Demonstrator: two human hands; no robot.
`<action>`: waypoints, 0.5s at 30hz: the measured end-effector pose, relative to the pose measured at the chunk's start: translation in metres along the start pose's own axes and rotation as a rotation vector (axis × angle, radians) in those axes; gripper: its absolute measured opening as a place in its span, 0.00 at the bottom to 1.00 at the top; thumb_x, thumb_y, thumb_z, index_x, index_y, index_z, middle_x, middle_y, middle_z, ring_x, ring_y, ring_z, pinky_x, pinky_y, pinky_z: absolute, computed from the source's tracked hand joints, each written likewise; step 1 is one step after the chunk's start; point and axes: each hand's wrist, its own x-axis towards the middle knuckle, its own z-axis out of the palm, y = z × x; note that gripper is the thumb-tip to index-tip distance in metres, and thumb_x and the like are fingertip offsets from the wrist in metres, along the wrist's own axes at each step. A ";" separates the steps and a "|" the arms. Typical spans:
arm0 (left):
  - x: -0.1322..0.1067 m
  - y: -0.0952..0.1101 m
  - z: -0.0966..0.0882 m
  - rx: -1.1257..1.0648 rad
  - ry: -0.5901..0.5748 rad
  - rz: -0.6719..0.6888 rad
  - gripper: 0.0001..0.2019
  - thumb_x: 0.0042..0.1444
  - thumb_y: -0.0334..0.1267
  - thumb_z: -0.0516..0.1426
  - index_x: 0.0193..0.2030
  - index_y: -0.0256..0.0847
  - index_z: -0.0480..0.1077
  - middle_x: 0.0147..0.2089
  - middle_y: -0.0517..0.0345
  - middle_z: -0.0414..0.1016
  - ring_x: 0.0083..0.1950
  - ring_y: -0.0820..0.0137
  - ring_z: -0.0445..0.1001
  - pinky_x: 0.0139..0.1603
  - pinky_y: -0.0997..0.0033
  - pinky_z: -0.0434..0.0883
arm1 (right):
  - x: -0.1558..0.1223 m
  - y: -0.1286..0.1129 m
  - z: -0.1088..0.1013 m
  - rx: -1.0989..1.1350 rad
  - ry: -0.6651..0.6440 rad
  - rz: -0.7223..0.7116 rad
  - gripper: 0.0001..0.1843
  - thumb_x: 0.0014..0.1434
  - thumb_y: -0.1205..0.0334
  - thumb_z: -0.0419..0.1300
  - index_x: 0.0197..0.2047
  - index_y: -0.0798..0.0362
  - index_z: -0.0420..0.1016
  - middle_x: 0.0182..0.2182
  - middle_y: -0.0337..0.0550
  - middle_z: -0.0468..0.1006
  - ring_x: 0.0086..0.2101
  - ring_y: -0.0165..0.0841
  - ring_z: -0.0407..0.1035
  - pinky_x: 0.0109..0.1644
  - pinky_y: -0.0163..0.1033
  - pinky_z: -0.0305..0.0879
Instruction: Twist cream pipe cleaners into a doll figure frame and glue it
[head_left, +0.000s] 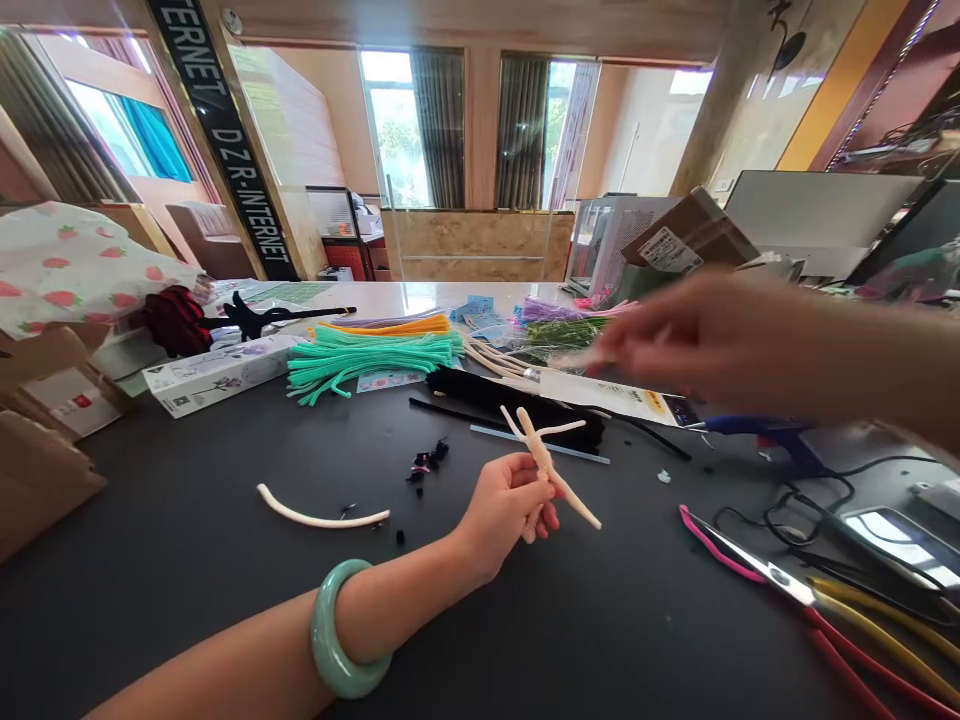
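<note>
Well behind cream figure [541,456], "DZR-INTERNET" strip [253,200]

- A strawberry-print cover [90,265] lies near cardboard boxes [45,470] at left.
- A black strip [244,180] bears the lettering "DZR-INTERNET."
- Grey curtains [440,130] hang beside bright windows [394,140].
- A labeled carton [694,235] tilts beside a pale monitor [817,212].

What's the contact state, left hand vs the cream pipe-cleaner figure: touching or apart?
Touching. The head view shows the left hand pinching the cream pipe-cleaner figure, whose upper part sticks out above the grip.
</note>
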 end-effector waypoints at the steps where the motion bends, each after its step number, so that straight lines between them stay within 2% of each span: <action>1: 0.000 0.000 0.000 -0.006 -0.016 -0.003 0.08 0.42 0.31 0.57 0.32 0.36 0.67 0.26 0.60 0.73 0.19 0.79 0.65 0.19 0.79 0.60 | -0.016 0.007 0.011 -0.082 -0.154 0.027 0.09 0.52 0.63 0.62 0.21 0.49 0.78 0.15 0.35 0.71 0.12 0.19 0.52 0.13 0.27 0.43; 2: 0.000 0.000 0.000 -0.011 -0.035 -0.009 0.08 0.41 0.30 0.57 0.32 0.36 0.67 0.25 0.60 0.73 0.18 0.80 0.65 0.18 0.79 0.59 | -0.030 0.015 0.022 -0.095 -0.288 0.070 0.14 0.55 0.57 0.60 0.19 0.50 0.76 0.14 0.36 0.68 0.13 0.21 0.52 0.13 0.28 0.44; 3: 0.000 -0.001 0.001 -0.015 -0.057 -0.017 0.07 0.41 0.30 0.56 0.31 0.36 0.67 0.24 0.61 0.72 0.18 0.80 0.65 0.18 0.79 0.59 | -0.041 0.022 0.033 -0.095 -0.352 0.138 0.19 0.57 0.52 0.56 0.20 0.50 0.75 0.13 0.36 0.66 0.13 0.23 0.53 0.13 0.30 0.45; 4: 0.000 -0.001 0.001 -0.017 -0.081 -0.029 0.07 0.41 0.30 0.56 0.31 0.36 0.67 0.24 0.62 0.71 0.18 0.80 0.64 0.18 0.80 0.58 | -0.050 0.030 0.043 -0.098 -0.364 0.167 0.21 0.58 0.49 0.54 0.20 0.51 0.74 0.13 0.37 0.66 0.14 0.25 0.54 0.14 0.31 0.46; 6: 0.000 -0.002 0.002 -0.017 -0.135 -0.062 0.07 0.41 0.30 0.56 0.31 0.36 0.68 0.24 0.61 0.71 0.18 0.80 0.65 0.17 0.80 0.58 | -0.063 0.045 0.060 -0.107 -0.265 0.149 0.20 0.57 0.49 0.56 0.21 0.51 0.75 0.16 0.38 0.70 0.18 0.28 0.60 0.19 0.33 0.51; 9: 0.000 -0.005 0.002 -0.004 -0.221 -0.128 0.05 0.43 0.31 0.57 0.29 0.34 0.70 0.27 0.57 0.74 0.18 0.79 0.66 0.17 0.80 0.59 | -0.072 0.060 0.075 -0.092 -0.191 0.148 0.18 0.58 0.51 0.55 0.24 0.51 0.78 0.20 0.41 0.75 0.22 0.32 0.65 0.25 0.34 0.56; 15: 0.002 -0.008 0.001 0.009 -0.300 -0.203 0.05 0.46 0.33 0.58 0.29 0.34 0.71 0.26 0.57 0.74 0.18 0.80 0.65 0.16 0.81 0.58 | -0.081 0.061 0.085 0.005 -0.283 0.174 0.17 0.62 0.56 0.50 0.36 0.47 0.80 0.28 0.37 0.80 0.25 0.31 0.68 0.30 0.33 0.59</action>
